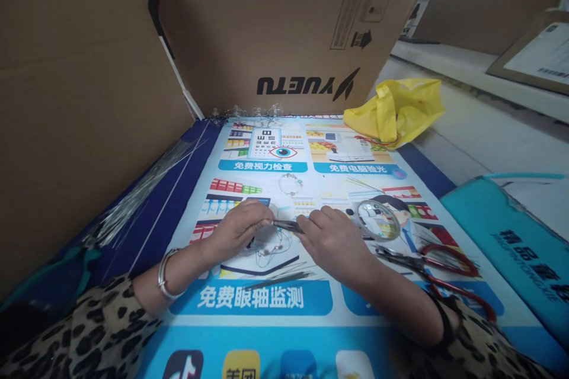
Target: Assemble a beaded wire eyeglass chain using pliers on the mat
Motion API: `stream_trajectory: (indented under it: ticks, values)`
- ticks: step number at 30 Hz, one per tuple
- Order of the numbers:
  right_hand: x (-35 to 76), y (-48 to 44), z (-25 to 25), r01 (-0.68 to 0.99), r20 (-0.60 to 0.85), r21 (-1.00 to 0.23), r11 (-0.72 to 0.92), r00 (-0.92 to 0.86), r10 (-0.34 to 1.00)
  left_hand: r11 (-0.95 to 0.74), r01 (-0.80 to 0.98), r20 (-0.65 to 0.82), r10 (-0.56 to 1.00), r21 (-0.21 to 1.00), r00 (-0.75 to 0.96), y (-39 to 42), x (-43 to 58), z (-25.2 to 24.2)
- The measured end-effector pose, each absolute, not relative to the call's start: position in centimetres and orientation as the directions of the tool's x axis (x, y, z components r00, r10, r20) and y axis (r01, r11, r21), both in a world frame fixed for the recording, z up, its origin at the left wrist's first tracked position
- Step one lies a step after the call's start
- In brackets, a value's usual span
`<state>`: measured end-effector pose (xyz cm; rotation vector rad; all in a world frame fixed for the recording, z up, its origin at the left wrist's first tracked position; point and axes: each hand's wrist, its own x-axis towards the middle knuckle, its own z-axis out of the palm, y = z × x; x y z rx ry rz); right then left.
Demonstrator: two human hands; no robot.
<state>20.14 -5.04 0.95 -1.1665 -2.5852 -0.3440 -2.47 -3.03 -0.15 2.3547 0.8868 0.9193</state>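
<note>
My right hand (335,243) is closed around pliers (288,225), whose narrow dark jaws point left; the handles are hidden in the palm. My left hand (240,226) is closed in a pinch at the jaw tips. It holds thin wire, mostly hidden by the fingers. Just below the hands, a beaded wire piece (276,247) curves in loose loops over the printed sheet; it seems to join the pinched wire. Beyond the hands lies a round beaded bracelet (290,184). Short cut wires (284,278) are scattered nearer to me.
Red-handled scissors (427,266) and a clear round dish or roll (377,219) lie at right. A yellow bag (395,112) and teal package (511,249) are further out. Cardboard (275,23) walls the back and left. Silver wires (151,189) run along the left; wire pieces (249,111) line the back.
</note>
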Motion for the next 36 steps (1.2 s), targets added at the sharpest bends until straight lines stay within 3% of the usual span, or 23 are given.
stream_trajectory:
  ticks: [10, 21, 36]
  values:
    - [20.26, -4.77, 0.65, 0.750, 0.302, -0.026, 0.661, -0.625, 0.720, -0.673, 0.367, 0.398, 0.702, 0.642, 0.591, -3.00, -2.71, -0.41]
    - [20.30, -4.78, 0.21, 0.753, 0.330, -0.023, 0.658, -0.615, 0.716, -0.729, 0.386, 0.414, 0.656, 0.565, 0.631, -2.96, -2.60, -0.03]
    - [20.15, -4.72, 0.13, 0.754, 0.388, -0.008, 0.657, -0.603, 0.697, -0.638, 0.528, 0.386, 0.765, 0.560, 0.515, -3.30, -2.15, -0.16]
